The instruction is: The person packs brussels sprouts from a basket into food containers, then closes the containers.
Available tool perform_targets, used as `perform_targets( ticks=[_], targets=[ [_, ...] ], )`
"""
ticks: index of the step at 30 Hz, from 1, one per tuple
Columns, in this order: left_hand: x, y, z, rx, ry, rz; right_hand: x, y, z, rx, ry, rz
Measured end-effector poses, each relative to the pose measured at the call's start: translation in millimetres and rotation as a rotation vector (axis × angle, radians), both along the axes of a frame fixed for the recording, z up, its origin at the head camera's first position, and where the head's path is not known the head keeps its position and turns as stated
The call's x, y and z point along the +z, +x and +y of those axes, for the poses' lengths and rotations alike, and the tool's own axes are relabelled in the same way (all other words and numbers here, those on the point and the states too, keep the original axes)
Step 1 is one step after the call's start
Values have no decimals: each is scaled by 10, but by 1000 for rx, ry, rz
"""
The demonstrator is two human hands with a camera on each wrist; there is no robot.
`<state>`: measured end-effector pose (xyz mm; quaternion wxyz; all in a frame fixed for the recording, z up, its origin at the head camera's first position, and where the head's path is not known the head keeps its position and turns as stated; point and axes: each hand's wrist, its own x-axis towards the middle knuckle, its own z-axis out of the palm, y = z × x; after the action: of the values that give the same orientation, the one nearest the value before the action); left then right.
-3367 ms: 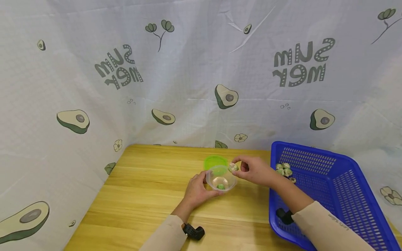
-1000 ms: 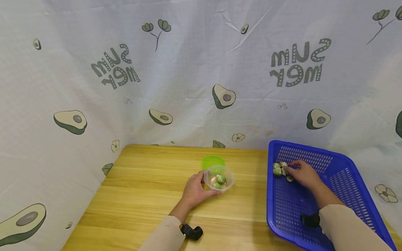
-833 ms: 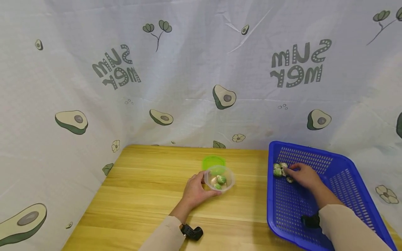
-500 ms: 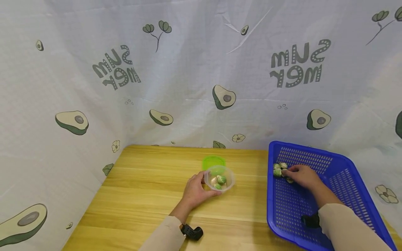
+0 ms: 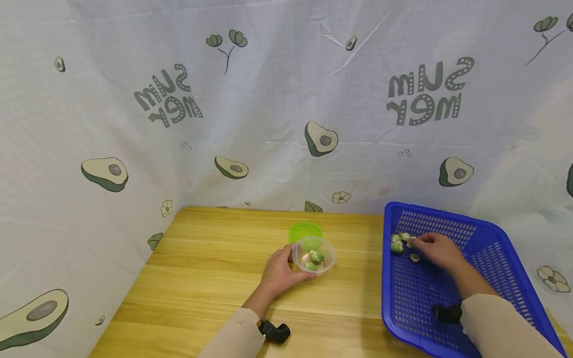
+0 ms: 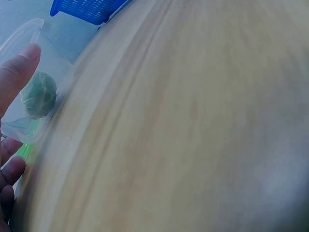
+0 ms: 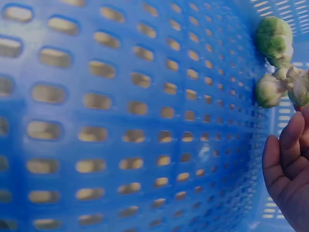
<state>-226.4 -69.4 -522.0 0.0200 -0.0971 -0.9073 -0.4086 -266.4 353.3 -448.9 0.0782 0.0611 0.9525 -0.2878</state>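
My left hand (image 5: 279,272) curves round the side of a clear plastic container (image 5: 330,258), thumb in front and fingers behind. A few green Brussels sprouts (image 5: 316,256) lie inside it, and one sprout (image 6: 38,95) shows through its wall in the left wrist view. My right hand (image 5: 439,250) reaches into the blue basket (image 5: 421,318) and pinches a Brussels sprout (image 7: 298,87) at the fingertips. More sprouts (image 5: 396,246) cluster against the basket's left wall. One lone sprout (image 5: 414,258) with its pale cut end showing lies just below the right fingertips.
A bright green lid (image 5: 304,229) lies on the wooden table (image 5: 201,278) behind the container. The basket's tall slotted walls surround the right hand. A white curtain (image 5: 259,99) printed with avocados hangs behind and to the left of the table.
My right hand let a sprout into the container and moved right into the basket. There it took another sprout, shifting slightly off the cluster. The left hand stays on the container.
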Motion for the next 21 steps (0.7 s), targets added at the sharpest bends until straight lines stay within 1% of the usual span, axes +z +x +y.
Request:
perform_targets(
  ticks=[6,12,15,18,21],
  targets=[
    [-9,-3,4,0,-5,1,62,0,-21,-3,-9,85],
    [-3,-5,5,-1,-2,4,170,11,-162,-37,-37,224],
    [-5,-3,2,0,0,4,252,29,-258,-26,-48,296],
    [-9,1,1,-1,2,7,352,61,-358,-3,-57,347],
    [-10,3,2,-2,5,8,470,98,-473,30,-72,368]
  ],
)
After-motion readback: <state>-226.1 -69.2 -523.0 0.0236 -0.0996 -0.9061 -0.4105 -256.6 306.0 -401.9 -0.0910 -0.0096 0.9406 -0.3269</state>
